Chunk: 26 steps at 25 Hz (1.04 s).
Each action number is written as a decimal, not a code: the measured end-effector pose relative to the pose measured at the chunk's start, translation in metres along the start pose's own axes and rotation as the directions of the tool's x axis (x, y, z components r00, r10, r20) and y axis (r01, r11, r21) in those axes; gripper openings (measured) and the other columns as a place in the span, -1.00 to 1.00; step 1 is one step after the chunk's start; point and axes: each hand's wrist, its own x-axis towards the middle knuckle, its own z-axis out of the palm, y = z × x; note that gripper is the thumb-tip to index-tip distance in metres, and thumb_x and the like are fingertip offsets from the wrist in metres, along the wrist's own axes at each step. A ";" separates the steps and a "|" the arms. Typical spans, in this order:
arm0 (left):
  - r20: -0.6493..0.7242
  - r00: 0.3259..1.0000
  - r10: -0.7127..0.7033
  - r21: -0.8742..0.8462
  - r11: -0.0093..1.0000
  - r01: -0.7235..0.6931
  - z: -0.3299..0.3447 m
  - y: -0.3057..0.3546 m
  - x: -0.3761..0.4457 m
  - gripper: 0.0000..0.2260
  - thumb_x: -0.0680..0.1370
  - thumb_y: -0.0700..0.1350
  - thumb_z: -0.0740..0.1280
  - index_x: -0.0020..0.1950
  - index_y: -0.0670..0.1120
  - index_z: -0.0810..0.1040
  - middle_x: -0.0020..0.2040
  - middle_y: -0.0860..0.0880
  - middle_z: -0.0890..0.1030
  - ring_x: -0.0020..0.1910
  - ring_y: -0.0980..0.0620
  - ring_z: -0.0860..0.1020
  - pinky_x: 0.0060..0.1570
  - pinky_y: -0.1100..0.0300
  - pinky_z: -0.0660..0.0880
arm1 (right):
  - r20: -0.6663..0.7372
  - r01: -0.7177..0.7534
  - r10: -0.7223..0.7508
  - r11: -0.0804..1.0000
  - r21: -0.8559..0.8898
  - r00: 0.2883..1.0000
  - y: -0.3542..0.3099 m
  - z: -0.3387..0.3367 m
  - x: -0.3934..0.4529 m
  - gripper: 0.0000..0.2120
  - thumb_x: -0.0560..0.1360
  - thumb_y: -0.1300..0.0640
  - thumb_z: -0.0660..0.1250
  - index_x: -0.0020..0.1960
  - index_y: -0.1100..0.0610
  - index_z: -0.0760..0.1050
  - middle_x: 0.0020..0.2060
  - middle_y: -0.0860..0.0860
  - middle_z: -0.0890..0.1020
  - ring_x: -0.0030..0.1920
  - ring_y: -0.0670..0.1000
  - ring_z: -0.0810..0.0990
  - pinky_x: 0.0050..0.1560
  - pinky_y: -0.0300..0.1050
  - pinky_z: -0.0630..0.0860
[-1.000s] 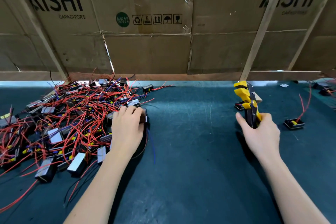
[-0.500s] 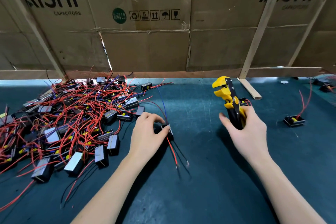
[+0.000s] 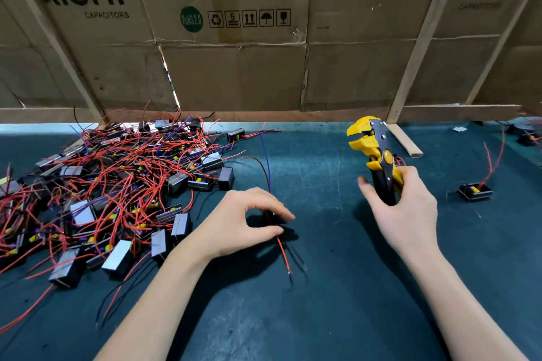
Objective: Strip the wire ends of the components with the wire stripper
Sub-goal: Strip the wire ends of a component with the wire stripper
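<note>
Small electronics workshop: heaped wired components [image 3: 111,184], green bench mat [image 3: 322,316], capacitor cartons [image 3: 234,67] (flattened).

Dark green table [image 3: 337,316] bears component pile [image 3: 111,190], lone component [image 3: 475,192]

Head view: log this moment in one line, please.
left hand: pinches component's red wire | right hand: holds wire stripper, head up, apart from wire | stripping: not yet

Left hand [image 3: 243,223] with one component [image 3: 274,218] now out of the pile [image 3: 96,190], wire stripper [image 3: 377,158] nearer centre.
</note>
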 end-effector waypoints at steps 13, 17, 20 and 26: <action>-0.474 0.872 -0.119 0.039 0.987 0.156 0.021 -0.007 0.007 -0.84 0.53 -0.16 0.44 0.09 -0.03 0.71 -0.44 0.12 0.40 -0.41 0.16 0.37 -0.32 0.38 0.24 | 0.008 0.158 -0.162 0.947 -0.281 0.987 0.001 0.004 -0.003 -0.58 0.39 -0.13 0.46 0.03 0.14 0.44 -0.08 0.02 0.56 -0.02 0.16 0.52 -0.01 0.10 0.38; -0.474 0.863 -0.176 -0.027 0.982 0.185 0.026 -0.007 0.010 -0.92 0.52 -0.20 0.44 -0.09 -0.07 0.74 -0.35 0.14 0.57 -0.35 0.23 0.48 -0.27 0.44 0.30 | 0.032 0.217 -0.229 0.859 -0.464 0.973 -0.001 0.012 -0.006 -0.54 0.38 -0.15 0.46 -0.01 0.19 0.44 -0.17 0.07 0.52 -0.11 0.21 0.50 -0.12 0.05 0.31; -0.451 0.868 -0.208 -0.101 0.978 0.182 0.031 -0.004 0.010 -0.87 0.56 -0.20 0.39 -0.18 -0.07 0.67 -0.36 0.17 0.59 -0.40 0.22 0.49 -0.30 0.41 0.35 | 0.046 0.238 -0.257 0.794 -0.560 0.965 -0.003 0.020 -0.011 -0.52 0.35 -0.17 0.48 -0.05 0.20 0.43 -0.24 0.07 0.50 -0.19 0.20 0.49 -0.15 0.04 0.30; -0.437 0.865 -0.245 -0.180 0.967 0.183 0.034 -0.005 0.009 -0.84 0.60 -0.16 0.32 -0.18 -0.04 0.55 -0.48 -0.03 0.46 -0.62 -0.04 0.49 -0.47 0.22 0.38 | 0.097 0.269 -0.263 0.771 -0.577 0.960 -0.002 0.025 -0.014 -0.53 0.32 -0.16 0.50 -0.07 0.18 0.42 -0.24 0.06 0.51 -0.18 0.19 0.50 -0.12 0.05 0.30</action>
